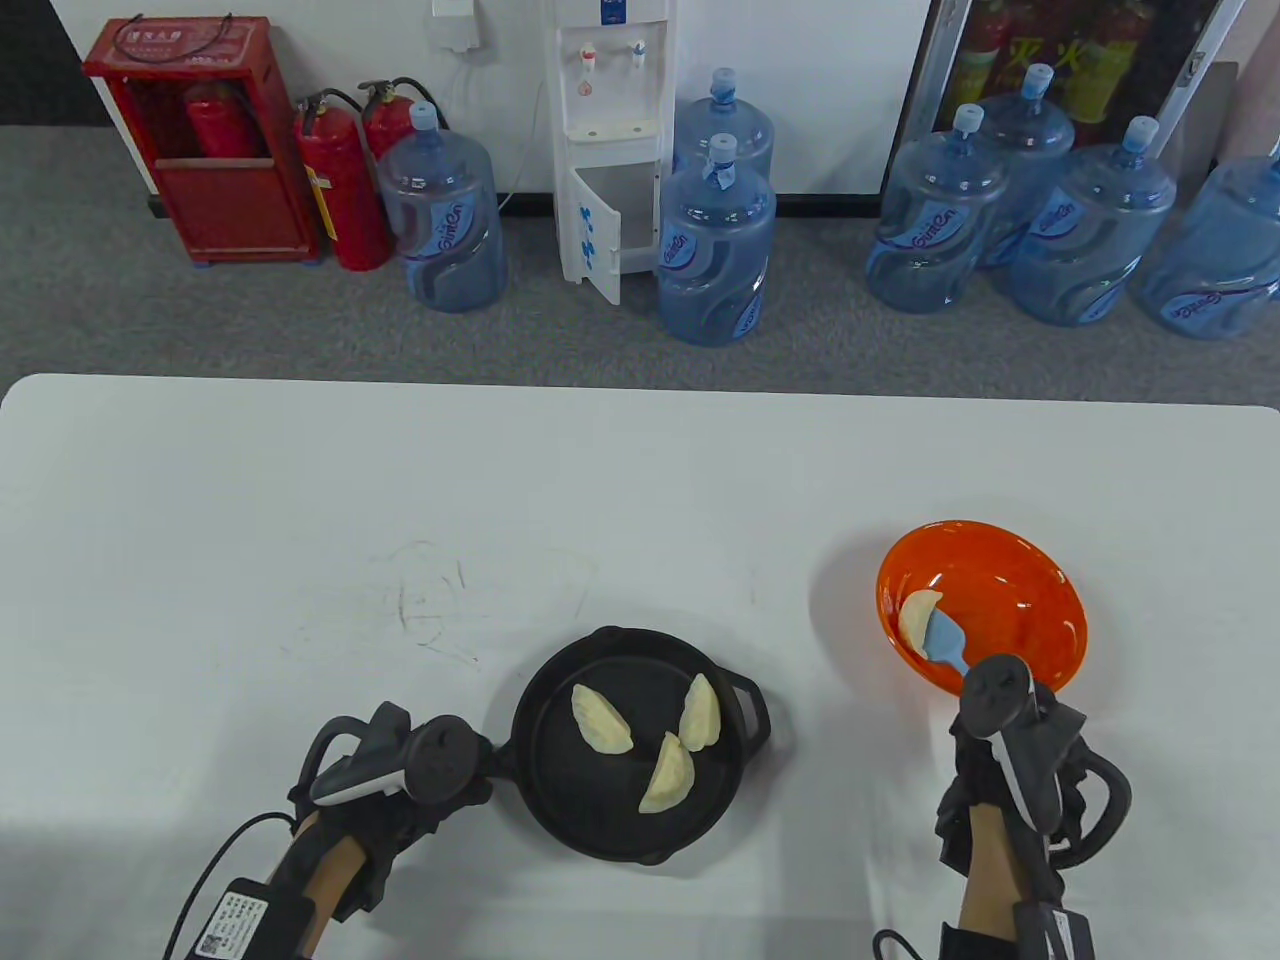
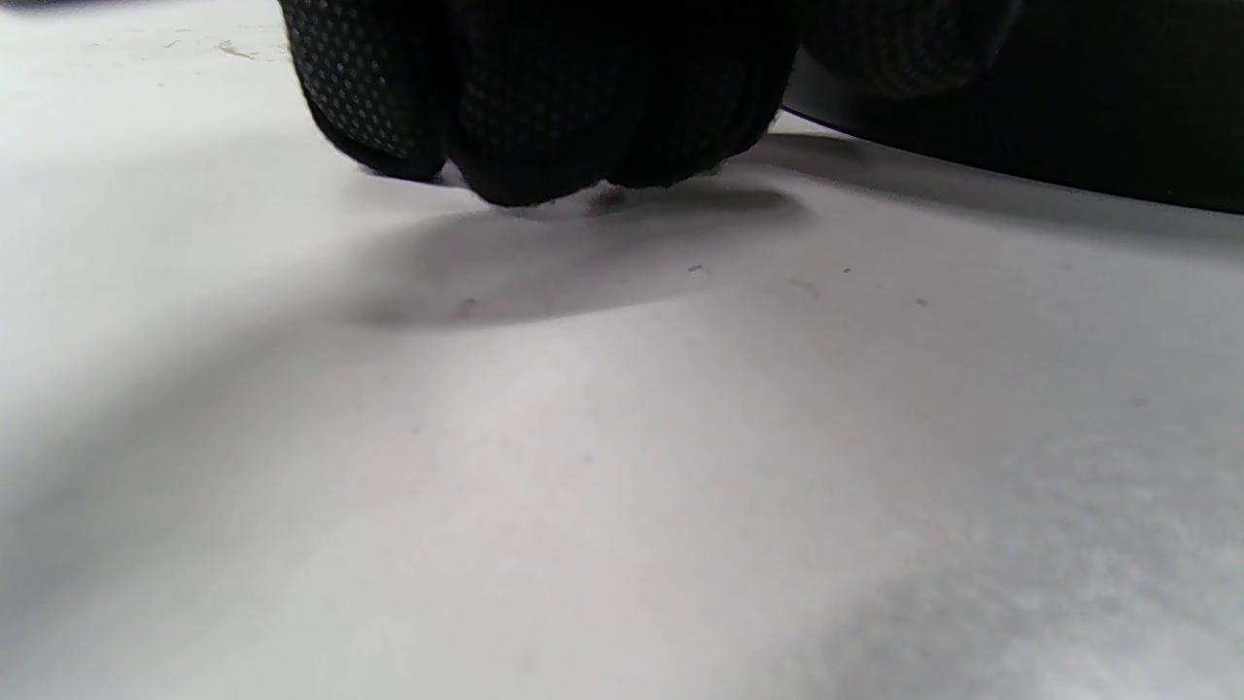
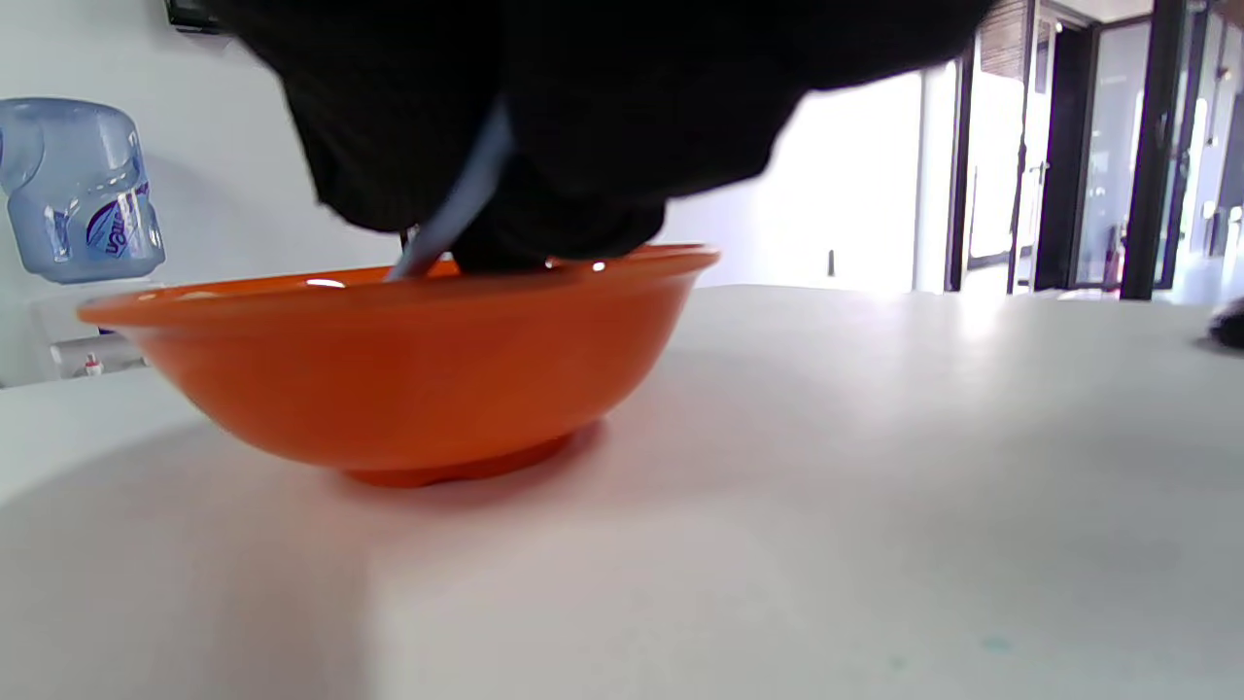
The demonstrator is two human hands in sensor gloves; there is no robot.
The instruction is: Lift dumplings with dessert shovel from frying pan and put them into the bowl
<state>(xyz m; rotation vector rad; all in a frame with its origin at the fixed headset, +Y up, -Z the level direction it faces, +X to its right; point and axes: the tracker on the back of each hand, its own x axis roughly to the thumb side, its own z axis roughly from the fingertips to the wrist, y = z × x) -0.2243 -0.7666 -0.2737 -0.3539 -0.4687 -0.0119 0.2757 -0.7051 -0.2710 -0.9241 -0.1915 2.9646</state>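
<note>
A black frying pan [image 1: 560, 790] sits at the table's near middle with three pale dumplings [image 1: 600, 718] [image 1: 702, 712] [image 1: 667, 775] in it. My left hand [image 1: 455, 770] is at the pan's left handle, its fingers [image 2: 544, 117] curled round it against the table beside the pan's wall [image 2: 1069, 126]. My right hand [image 1: 990, 705] grips a blue dessert shovel [image 1: 945, 645]. The shovel's blade lies inside the orange bowl [image 1: 1050, 630], touching one dumpling [image 1: 915, 615] at the bowl's left side. The right wrist view shows the bowl [image 3: 408, 379] side-on, with the shovel's handle [image 3: 466, 204] dipping in.
The white table's far edge [image 1: 640, 385] runs across the middle of the table view. Faint scribble marks [image 1: 430, 600] lie left of the pan. Water bottles [image 1: 715, 250], a dispenser [image 1: 610, 140] and fire extinguishers [image 1: 340, 185] stand on the floor beyond.
</note>
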